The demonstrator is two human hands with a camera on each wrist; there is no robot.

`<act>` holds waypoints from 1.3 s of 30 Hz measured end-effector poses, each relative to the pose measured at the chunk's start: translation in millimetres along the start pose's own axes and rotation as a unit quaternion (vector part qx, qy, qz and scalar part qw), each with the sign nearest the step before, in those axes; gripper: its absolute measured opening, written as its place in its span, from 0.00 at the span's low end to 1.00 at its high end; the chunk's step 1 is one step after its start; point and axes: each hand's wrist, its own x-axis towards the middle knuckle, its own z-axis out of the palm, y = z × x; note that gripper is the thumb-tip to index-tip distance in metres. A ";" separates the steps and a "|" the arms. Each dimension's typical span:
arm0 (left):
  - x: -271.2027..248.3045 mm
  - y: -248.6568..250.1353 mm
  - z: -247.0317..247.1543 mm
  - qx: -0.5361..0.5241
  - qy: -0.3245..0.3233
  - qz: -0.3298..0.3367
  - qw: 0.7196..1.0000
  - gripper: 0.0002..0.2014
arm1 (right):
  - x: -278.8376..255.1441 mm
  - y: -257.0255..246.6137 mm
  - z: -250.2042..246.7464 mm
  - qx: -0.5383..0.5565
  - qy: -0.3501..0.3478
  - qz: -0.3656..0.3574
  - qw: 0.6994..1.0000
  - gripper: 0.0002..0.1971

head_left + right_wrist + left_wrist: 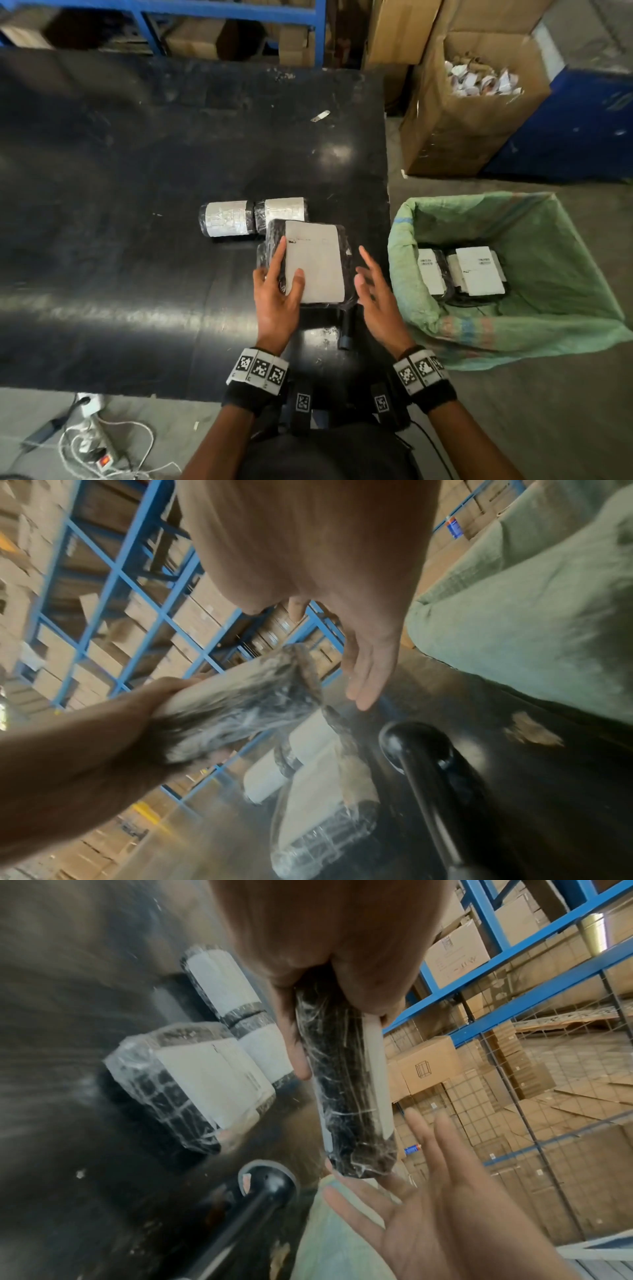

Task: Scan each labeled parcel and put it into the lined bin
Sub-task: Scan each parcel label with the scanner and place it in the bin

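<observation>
My left hand (289, 263) grips a flat black-wrapped parcel (315, 262) with a white label, lifted above the black table (137, 171). In the left wrist view the held parcel (346, 1096) is pinched between thumb and fingers. My right hand (368, 274) is open beside the parcel's right edge, apart from it. Another flat parcel (198, 1083) lies on the table below. Two labeled roll parcels (226, 219) (284, 212) lie behind. A black scanner (346, 329) lies on the table near me. The green-lined bin (565, 257) on the right holds labeled parcels (479, 270).
An open cardboard box (462, 137) with paper scraps stands behind the bin, and a blue container (582, 126) sits to its right. Blue racking (171, 10) with cartons runs behind the table. A power strip and cables (92, 445) lie on the floor at the lower left.
</observation>
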 end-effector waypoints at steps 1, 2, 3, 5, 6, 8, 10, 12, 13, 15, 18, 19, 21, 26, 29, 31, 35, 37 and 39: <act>0.0 4.2 7.6 -0.001 -0.008 0.009 1.000 0.30 | 1.5 -4.0 -1.5 0.014 -0.005 -0.012 1.000 0.26; -0.3 9.2 15.0 -0.003 -0.016 0.017 1.000 0.30 | 2.5 -8.5 -3.7 0.024 -0.005 -0.025 0.999 0.27; -0.6 14.0 22.4 -0.006 -0.025 0.023 0.999 0.30 | 4.7 -10.0 -6.4 0.023 0.003 -0.032 0.999 0.27; -0.3 23.2 38.2 -0.013 -0.043 0.034 0.998 0.29 | 8.1 -15.0 -15.7 0.008 0.025 -0.039 0.999 0.27; 0.6 26.5 46.4 -0.017 -0.051 0.037 0.998 0.30 | 9.9 -14.7 -21.4 -0.009 0.045 -0.046 0.998 0.27; 3.3 31.7 64.3 -0.025 -0.065 0.042 0.997 0.30 | 13.7 -8.7 -34.7 -0.028 0.082 -0.051 0.995 0.26; 4.9 38.0 83.1 -0.039 -0.080 0.046 0.995 0.30 | 17.2 0.3 -50.2 0.000 0.095 -0.035 0.995 0.26; 5.1 44.8 101.7 -0.047 -0.092 0.049 0.993 0.30 | 19.6 7.9 -66.6 0.027 0.098 -0.011 0.995 0.27; 5.2 47.3 111.0 -0.043 -0.097 0.055 0.993 0.30 | 20.5 11.0 -75.3 0.036 0.099 -0.001 0.994 0.27; 6.1 51.2 129.7 -0.028 -0.112 0.067 0.991 0.31 | 21.2 12.7 -94.5 0.050 0.104 0.010 0.993 0.27; 6.5 61.4 157.5 -0.017 -0.158 0.088 0.983 0.31 | 23.0 18.8 -129.5 0.041 0.128 -0.009 0.991 0.27; 5.4 66.8 166.4 -0.016 -0.183 0.091 0.979 0.32 | 23.7 23.3 -143.4 0.037 0.136 -0.015 0.990 0.27; 3.9 73.2 183.9 0.005 -0.226 0.097 0.969 0.33 | 27.1 32.4 -175.0 0.034 0.140 -0.001 0.990 0.27; -1.8 59.4 235.2 0.212 -0.238 0.134 0.938 0.36 | 72.7 75.0 -267.7 -0.120 0.054 0.135 0.982 0.26; -6.5 45.5 255.9 0.300 -0.256 0.128 0.910 0.38 | 119.1 95.8 -295.7 -0.220 -0.022 0.255 0.941 0.26; -7.8 38.2 259.9 0.322 -0.261 0.129 0.901 0.39 | 142.1 106.7 -300.6 -0.266 -0.058 0.286 0.919 0.27; -10.9 35.8 262.0 0.330 -0.254 0.126 0.900 0.38 | 172.5 126.5 -292.7 -0.244 -0.089 0.300 0.918 0.28; -11.4 35.4 263.1 0.334 -0.254 0.123 0.899 0.38 | 182.6 130.2 -280.2 -0.225 -0.093 0.275 0.930 0.29; -11.2 35.2 263.1 0.340 -0.260 0.120 0.896 0.38 | 188.5 138.9 -263.0 -0.215 -0.093 0.252 0.939 0.31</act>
